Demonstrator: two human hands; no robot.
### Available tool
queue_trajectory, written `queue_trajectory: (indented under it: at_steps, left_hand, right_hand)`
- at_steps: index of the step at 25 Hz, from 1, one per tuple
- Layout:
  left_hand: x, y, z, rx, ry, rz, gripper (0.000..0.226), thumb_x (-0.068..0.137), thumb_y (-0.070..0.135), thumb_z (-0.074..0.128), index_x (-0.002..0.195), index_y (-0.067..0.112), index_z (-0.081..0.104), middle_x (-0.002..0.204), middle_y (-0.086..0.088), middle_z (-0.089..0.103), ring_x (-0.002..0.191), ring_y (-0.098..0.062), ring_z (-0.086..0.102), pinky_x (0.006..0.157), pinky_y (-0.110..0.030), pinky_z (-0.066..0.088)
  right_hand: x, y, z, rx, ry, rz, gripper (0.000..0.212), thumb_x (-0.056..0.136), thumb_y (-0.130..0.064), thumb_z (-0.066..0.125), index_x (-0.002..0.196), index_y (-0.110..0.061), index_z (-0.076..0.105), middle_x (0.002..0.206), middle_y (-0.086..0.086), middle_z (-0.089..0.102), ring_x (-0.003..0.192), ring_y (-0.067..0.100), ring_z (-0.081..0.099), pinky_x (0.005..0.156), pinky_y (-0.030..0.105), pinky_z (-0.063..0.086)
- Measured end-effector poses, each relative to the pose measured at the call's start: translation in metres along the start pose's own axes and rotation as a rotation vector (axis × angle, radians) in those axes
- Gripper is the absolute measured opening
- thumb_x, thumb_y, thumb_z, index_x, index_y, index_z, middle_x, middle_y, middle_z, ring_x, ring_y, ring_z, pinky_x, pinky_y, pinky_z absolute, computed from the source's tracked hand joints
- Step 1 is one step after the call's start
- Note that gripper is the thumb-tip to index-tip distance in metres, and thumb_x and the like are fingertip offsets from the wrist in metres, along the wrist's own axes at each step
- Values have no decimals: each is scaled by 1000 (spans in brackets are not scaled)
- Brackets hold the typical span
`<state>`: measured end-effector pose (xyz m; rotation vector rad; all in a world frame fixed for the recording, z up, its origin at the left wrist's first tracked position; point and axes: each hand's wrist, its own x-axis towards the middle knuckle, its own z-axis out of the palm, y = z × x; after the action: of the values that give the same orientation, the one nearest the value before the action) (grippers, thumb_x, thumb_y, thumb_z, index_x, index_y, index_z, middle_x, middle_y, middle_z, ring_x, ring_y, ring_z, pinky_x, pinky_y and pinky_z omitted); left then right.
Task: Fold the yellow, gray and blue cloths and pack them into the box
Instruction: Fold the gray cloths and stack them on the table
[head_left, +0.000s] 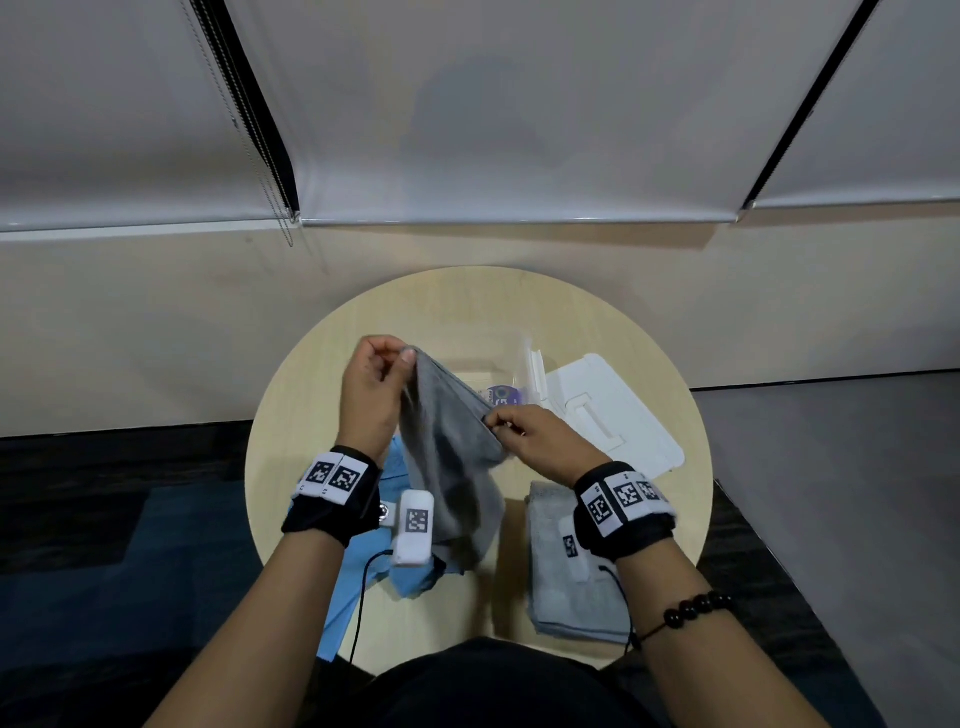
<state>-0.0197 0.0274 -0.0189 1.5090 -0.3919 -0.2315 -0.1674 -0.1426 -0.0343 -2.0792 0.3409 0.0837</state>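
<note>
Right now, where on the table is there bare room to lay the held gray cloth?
Bare wood: the far-left arc of the table beyond the left hand, and the near strip between the blue cloth and the folded gray cloth. Crowded: the far right, taken by the clear box and white lid; the held gray cloth hangs over the middle.

The gray cloth (447, 467), pinched up between my left hand (371, 395) and right hand (540, 441), hangs over the middle of the tabletop (322, 374). It screens the clear box (483, 358) at 12 o'clock, so a straight reach there is blocked. The white lid (608, 415) lies flat at 2 o'clock, just beside the box, out to the rim. A folded gray cloth (566, 597) covers 4 to 5 o'clock. The blue cloth (353, 587) spreads over 7 to 8 o'clock and off the edge. Bare wood lies open from 9 to 11 o'clock, and in a lane at 6 o'clock between those two cloths.
</note>
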Motion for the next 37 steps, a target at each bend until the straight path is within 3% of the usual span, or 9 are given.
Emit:
queue_trajectory:
  at_steps: [3,7,12,19,22,24,28,32,37]
  left_hand:
    - [18,21,-12,34,79,103,15,95,6,64,95,20,58,90,5,65,84,-8,61,81,-23,48]
    - [18,41,-10,66,162,190,12,96,13,63,96,24,56,87,8,65,82,-4,63,78,-18,48]
    - [17,67,-2,100,170,306,11,97,23,60,102,18,52,86,-4,62,80,-14,60,77,-30,48]
    - [11,57,-3,219,228,209,11,99,19,55,110,21,52,85,6,63,85,-13,63,80,-29,47]
    - [2,45,1,616,254,138,19,96,15,57,114,21,59,102,2,60,106,-23,56,92,-34,36]
    - [-4,44,7,808,128,262,16,94,24,64,109,27,67,113,3,57,116,-22,49,101,-39,30]
    - [-11,56,20,592,-203,346,16,88,45,70,102,38,74,108,15,65,116,-7,51,108,-48,33]
    - [-12,55,24,663,-293,361,25,81,52,74,103,40,73,110,20,65,120,-1,48,109,-36,25]
    - [-12,55,26,686,-284,394,8,86,38,74,91,33,71,103,19,67,114,-4,52,109,-42,28]
  right_hand:
    - [-4,-5,-16,43,70,68,42,104,-51,43,97,-21,71,86,-10,68,80,4,63,76,22,46]
    - [7,-25,-32,199,456,-242,15,100,-23,62,88,-20,53,76,-3,59,74,12,55,68,33,43]
    - [9,-44,-51,735,532,-363,34,90,-3,67,111,-26,53,89,6,77,82,16,70,76,27,55]
    - [8,-43,-49,666,549,-240,11,86,-5,76,89,-12,67,87,10,77,78,18,68,75,36,53]
    - [8,-41,-37,591,501,-190,5,86,-9,77,87,-10,72,83,9,77,77,16,68,74,35,53]
    - [10,-41,-28,511,456,-153,5,85,-11,78,86,-12,73,83,8,77,77,15,69,76,33,55]
    - [11,-42,-18,446,361,-116,6,83,-15,79,84,-19,75,82,5,78,77,15,72,81,38,57]
    - [11,-40,-15,448,337,-116,9,75,-32,80,81,-25,77,82,4,78,79,16,74,80,37,58]
    - [9,-34,-13,452,301,-107,16,75,-33,81,86,-22,77,81,4,78,77,15,73,78,33,57]
